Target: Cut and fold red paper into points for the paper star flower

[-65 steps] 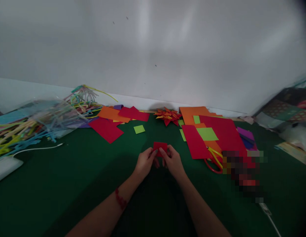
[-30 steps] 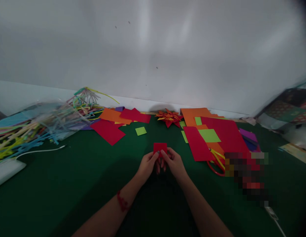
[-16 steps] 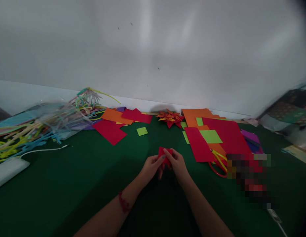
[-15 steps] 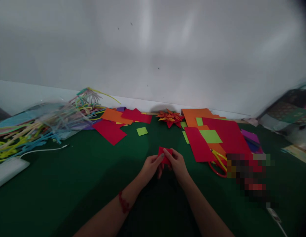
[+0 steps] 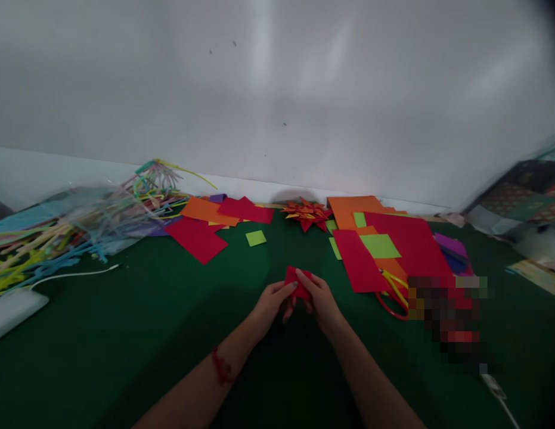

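Observation:
A small piece of red paper [image 5: 291,274] is held between my two hands, above the green tabletop. My left hand [image 5: 275,301] pinches its left side, thumb on top and fingers curled below. On the right side my right hand [image 5: 319,299] grips the same paper, its thumb lying across the face. The fingers hide much of the paper, so its folds cannot be made out. Beyond the hands, near the wall, stands a spiky folded-paper flower [image 5: 306,213] in red and orange. A small lime-green paper square [image 5: 256,238] lies to the left of it.
Red sheets [image 5: 197,239] and an orange sheet [image 5: 208,210] lie at the back left, beside bagged pipe cleaners [image 5: 93,217]. A white device [image 5: 18,310] with a cable sits far left. At right are a large red sheet [image 5: 405,244], yellow-and-red scissor handles [image 5: 393,292] and a blurred-out patch.
The view has shifted slightly, so everything sits a little further left. Both hands keep hold of the red paper, with small thumb movements over it.

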Demonstrator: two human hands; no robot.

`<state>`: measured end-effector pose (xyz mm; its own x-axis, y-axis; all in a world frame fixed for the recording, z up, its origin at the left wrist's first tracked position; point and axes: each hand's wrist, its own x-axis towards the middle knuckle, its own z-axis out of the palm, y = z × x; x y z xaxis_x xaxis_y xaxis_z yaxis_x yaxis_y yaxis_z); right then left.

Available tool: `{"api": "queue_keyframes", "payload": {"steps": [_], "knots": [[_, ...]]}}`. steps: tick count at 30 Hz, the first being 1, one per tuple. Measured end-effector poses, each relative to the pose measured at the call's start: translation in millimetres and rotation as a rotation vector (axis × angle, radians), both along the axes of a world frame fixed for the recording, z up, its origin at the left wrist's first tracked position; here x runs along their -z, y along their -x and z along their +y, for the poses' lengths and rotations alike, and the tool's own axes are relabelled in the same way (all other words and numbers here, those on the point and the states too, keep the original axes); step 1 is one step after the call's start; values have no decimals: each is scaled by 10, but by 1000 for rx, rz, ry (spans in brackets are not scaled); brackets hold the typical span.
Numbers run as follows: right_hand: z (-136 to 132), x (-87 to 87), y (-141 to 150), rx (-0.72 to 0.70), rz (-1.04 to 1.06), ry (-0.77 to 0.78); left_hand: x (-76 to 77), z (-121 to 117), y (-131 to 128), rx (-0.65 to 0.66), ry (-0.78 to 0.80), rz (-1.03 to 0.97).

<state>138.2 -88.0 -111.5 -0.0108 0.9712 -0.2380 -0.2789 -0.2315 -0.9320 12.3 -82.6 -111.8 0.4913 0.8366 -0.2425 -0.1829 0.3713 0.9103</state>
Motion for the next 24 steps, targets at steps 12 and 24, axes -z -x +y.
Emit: {"api": "queue_keyframes", "payload": {"steps": [12, 24], "knots": [[28, 43, 10, -8, -120, -79, 85, 37, -22, -66, -38, -6], [21, 42, 21, 1, -64, -97, 152, 73, -14, -126, -61, -33]]}}
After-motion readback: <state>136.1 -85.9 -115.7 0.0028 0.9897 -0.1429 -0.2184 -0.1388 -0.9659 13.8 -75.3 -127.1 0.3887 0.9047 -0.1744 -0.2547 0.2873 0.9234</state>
